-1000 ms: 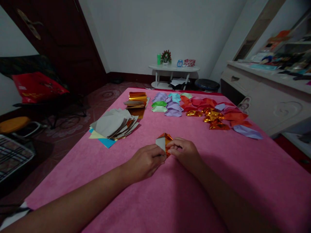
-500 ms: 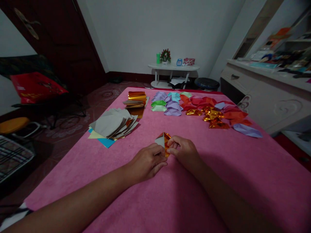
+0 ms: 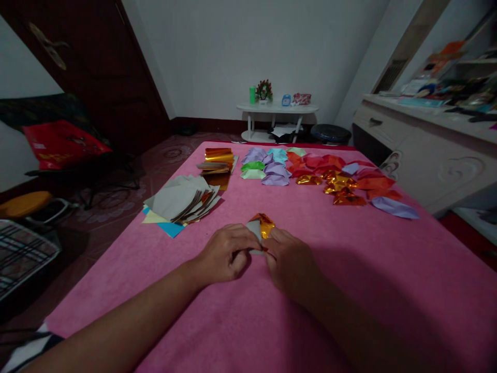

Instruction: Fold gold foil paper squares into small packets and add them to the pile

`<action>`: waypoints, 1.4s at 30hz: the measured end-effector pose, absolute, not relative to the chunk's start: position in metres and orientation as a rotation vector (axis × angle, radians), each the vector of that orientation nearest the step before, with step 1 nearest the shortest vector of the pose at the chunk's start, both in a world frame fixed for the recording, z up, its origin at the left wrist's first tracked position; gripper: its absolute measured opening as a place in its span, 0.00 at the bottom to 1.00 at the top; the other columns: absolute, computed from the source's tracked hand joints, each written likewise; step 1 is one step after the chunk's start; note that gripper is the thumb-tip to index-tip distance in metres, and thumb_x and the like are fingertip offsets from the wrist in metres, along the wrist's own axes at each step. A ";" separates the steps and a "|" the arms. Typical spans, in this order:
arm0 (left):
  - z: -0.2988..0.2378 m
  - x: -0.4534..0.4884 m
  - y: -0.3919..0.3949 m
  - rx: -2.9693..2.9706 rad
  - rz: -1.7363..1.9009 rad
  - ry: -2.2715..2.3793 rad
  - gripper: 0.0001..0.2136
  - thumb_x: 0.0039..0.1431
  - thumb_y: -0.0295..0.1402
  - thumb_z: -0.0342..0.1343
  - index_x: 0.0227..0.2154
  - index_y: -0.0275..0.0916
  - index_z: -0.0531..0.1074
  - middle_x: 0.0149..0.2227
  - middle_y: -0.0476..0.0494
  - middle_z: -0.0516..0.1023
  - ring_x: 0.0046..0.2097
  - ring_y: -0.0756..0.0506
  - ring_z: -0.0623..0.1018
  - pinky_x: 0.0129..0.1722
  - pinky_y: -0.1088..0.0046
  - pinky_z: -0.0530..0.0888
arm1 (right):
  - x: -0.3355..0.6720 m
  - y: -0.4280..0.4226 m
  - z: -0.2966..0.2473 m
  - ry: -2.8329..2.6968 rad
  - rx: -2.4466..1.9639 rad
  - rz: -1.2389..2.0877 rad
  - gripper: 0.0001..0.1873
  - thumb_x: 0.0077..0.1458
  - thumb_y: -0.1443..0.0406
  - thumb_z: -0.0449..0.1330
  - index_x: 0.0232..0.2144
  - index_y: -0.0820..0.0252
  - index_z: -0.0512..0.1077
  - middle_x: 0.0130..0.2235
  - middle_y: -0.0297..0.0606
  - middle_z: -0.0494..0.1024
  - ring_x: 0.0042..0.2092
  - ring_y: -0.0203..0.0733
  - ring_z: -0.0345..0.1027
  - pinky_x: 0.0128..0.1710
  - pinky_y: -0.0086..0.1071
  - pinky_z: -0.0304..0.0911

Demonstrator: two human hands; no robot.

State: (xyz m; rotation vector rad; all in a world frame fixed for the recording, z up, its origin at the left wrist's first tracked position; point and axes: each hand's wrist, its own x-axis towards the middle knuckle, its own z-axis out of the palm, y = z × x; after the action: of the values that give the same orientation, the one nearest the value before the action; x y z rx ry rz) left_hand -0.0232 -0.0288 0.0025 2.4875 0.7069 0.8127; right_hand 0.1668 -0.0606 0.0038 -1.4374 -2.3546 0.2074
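Observation:
A partly folded sheet of gold foil paper (image 3: 266, 226), grey on its back, lies on the pink cloth between my hands. My left hand (image 3: 229, 252) has its fingers curled, the fingertips pressing on the grey side of the sheet. From the other side, my right hand (image 3: 292, 261) pinches the lower right edge of the same sheet. My fingers cover the sheet's near part. Farther left is a fanned stack of grey-backed sheets (image 3: 176, 197), over some blue and yellow paper (image 3: 171, 229). Beyond it stands a pile of gold foil sheets (image 3: 218, 158).
Folded paper shapes lie along the far side: purple ones (image 3: 275, 174), green ones (image 3: 253, 166), red ones (image 3: 322, 162) and gold ones (image 3: 339, 182). The pink cloth (image 3: 217, 326) covers the table. At right stands a cluttered white dresser (image 3: 419, 140); a red bag (image 3: 64, 145) sits on a chair at left.
My right hand has moved down and turned over the sheet's lower edge. My left hand has shifted slightly left, and the foil sheet's folds lie differently.

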 end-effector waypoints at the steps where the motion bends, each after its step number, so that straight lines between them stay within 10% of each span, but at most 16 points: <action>1: 0.003 -0.026 -0.026 2.489 0.791 0.710 0.21 0.43 0.17 0.47 0.39 0.38 0.74 0.38 0.44 0.77 0.41 0.45 0.73 0.45 0.66 0.69 | 0.167 -0.062 0.006 -2.361 -1.454 0.212 0.07 0.50 0.73 0.55 0.30 0.59 0.71 0.34 0.41 0.71 0.36 0.43 0.64 0.35 0.34 0.57; 42: -0.003 -0.018 0.006 2.377 0.734 0.690 0.07 0.60 0.31 0.54 0.34 0.38 0.77 0.36 0.43 0.77 0.42 0.46 0.73 0.46 0.69 0.69 | 0.171 -0.053 -0.003 -2.097 -1.385 0.408 0.08 0.47 0.73 0.57 0.22 0.59 0.73 0.28 0.36 0.72 0.30 0.36 0.64 0.30 0.28 0.56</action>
State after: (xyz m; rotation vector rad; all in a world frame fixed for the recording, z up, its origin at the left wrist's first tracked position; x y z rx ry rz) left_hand -0.0179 0.0056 -0.0031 2.3770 0.6904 0.7342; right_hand 0.1706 -0.0527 -0.0030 -1.3849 -2.0973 0.4081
